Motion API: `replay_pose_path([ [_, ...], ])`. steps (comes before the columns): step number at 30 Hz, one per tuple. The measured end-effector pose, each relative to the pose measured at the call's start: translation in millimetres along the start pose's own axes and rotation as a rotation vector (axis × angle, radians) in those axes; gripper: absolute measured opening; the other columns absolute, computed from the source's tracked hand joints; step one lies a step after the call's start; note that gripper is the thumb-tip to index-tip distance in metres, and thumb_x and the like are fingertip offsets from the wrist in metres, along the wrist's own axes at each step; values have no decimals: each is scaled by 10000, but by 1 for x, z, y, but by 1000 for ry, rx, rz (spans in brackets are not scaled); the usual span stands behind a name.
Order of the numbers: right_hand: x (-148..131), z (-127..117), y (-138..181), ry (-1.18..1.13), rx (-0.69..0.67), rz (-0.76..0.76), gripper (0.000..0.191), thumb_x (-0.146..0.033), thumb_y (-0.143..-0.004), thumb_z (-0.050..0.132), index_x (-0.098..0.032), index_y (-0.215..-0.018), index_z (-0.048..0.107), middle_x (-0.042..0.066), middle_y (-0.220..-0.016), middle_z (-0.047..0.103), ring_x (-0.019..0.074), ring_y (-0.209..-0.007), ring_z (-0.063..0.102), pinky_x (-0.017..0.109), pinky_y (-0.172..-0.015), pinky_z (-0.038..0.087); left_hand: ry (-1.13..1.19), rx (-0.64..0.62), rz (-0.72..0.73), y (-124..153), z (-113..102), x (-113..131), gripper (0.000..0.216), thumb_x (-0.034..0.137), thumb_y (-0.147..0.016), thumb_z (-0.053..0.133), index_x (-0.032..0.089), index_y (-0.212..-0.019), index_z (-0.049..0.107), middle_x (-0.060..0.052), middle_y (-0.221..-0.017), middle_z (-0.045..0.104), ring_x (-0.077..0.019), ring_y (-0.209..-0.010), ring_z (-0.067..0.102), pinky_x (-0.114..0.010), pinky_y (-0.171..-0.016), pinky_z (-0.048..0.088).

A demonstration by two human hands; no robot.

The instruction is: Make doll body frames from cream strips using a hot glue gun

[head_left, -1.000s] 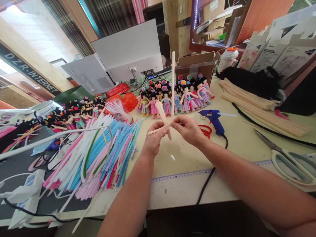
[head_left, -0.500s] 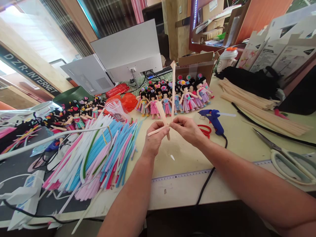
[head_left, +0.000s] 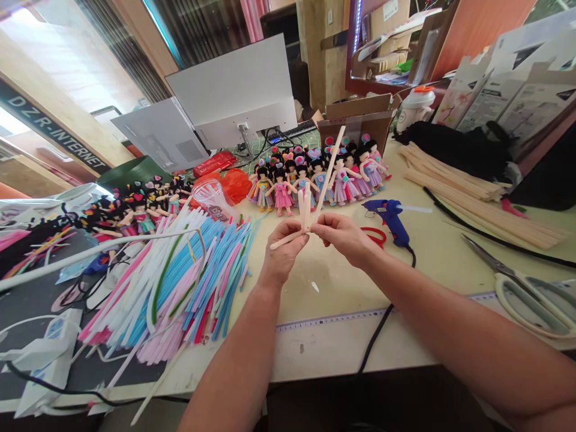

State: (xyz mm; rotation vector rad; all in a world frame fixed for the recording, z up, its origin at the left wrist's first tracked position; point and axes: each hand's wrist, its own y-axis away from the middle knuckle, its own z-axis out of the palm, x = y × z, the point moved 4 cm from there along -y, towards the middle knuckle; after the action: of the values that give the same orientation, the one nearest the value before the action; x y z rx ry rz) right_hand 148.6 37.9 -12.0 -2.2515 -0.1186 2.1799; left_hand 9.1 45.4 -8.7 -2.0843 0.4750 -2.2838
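In the middle of the head view, my left hand (head_left: 282, 255) is closed on a small bundle of beige pipe cleaners (head_left: 305, 207). Its folded ends stand upright, and one end sticks out to the left across the fingers. My right hand (head_left: 341, 238) pinches close beside it, at the foot of a long beige stem (head_left: 330, 170) that leans up to the right. The two hands almost touch, and fingers hide part of the join. Behind them stand several finished pipe-cleaner dolls (head_left: 282, 195) in colourful skirts.
Right of my hands lies a blue glue gun (head_left: 392, 222), with scissors (head_left: 517, 276) and loose beige stems (head_left: 486, 207) farther right. A heap of coloured pipe cleaners (head_left: 175, 276) covers the left. A ruler (head_left: 333, 319) runs along the front; a monitor (head_left: 234, 90) stands behind.
The long stem has tipped from upright to a rightward lean. The bundle in my left hand has turned more upright, and its folded ends now show apart. Both hands stay nearly in place.
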Motion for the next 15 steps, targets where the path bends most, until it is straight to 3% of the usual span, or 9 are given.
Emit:
replay_pose_path([
  [15, -3, 2, 3, -122, -4, 34, 253, -391, -660, 646, -193, -608, 498, -58, -539, 418, 84, -520, 364, 265, -524, 276, -29, -16, 1, 2, 1, 2, 113, 224, -667, 697, 197, -754, 630, 23, -730, 625, -130, -718, 542, -272, -702, 424],
])
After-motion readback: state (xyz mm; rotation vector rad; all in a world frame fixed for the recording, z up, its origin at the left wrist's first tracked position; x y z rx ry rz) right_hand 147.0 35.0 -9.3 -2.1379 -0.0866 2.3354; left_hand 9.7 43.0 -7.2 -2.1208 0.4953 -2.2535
